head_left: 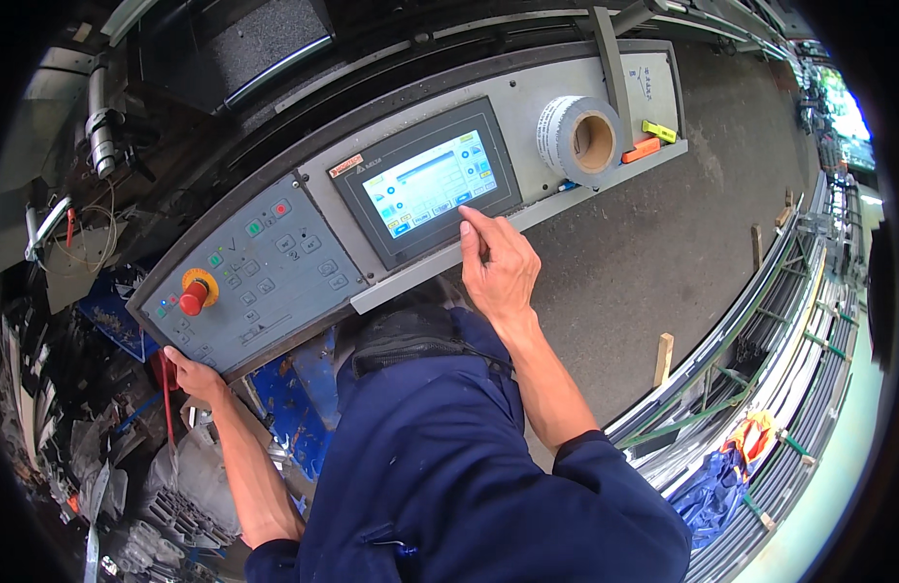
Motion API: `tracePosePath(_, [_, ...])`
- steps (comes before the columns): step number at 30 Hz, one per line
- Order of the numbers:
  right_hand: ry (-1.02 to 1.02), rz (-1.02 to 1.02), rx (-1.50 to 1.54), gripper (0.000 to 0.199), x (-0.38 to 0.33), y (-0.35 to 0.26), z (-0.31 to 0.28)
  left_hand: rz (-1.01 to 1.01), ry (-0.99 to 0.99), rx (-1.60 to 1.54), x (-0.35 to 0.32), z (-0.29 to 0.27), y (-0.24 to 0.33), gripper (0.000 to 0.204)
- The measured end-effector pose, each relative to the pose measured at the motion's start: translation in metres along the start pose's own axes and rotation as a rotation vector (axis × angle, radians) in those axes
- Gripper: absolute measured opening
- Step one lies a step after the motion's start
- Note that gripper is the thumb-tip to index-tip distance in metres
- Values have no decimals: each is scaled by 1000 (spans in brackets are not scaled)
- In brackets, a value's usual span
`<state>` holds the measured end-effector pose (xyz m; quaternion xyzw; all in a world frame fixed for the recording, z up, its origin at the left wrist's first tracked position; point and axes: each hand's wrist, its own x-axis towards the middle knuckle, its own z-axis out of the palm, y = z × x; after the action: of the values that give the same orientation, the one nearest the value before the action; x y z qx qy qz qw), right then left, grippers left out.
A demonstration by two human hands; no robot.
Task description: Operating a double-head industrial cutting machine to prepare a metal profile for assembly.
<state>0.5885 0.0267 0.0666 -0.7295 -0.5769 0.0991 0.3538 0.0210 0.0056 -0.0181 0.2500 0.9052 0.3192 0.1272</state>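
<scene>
A long grey control panel (304, 248) with a touchscreen (432, 187) lies slantwise before me. My right hand (500, 267) is at the screen's lower right, its index finger stretched out to the lower edge of the lit display. Its other fingers are bent and hold nothing. At the panel's lower left corner, my left hand (197, 377) has its thumb on the rim, with the other fingers mostly hidden. A red emergency stop knob (193, 297) on a yellow ring sits just above that hand, among several flat push buttons (265, 285).
A grey tape roll (580, 141) stands on the panel's right part. Orange (642, 151) and yellow-green markers (659, 130) lie on its ledge (527, 216). Long metal profiles (760, 389) fill a rack at right, with a blue cloth (710, 497) on it. Scrap (70, 437) heaps up at left.
</scene>
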Motion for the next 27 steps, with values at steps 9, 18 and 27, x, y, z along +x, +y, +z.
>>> tracePosePath(9, [-20, 41, -48, 29, 14, 1, 3, 37, 46, -10, 1, 0, -2, 100])
tracePosePath(18, [-41, 31, -87, 30, 23, -1, 8, 27, 44, 16, -2, -1, 2, 99])
tracePosePath(27, [-21, 50, -70, 30, 14, 2, 6, -13, 3, -52, 1, -1, -3, 99])
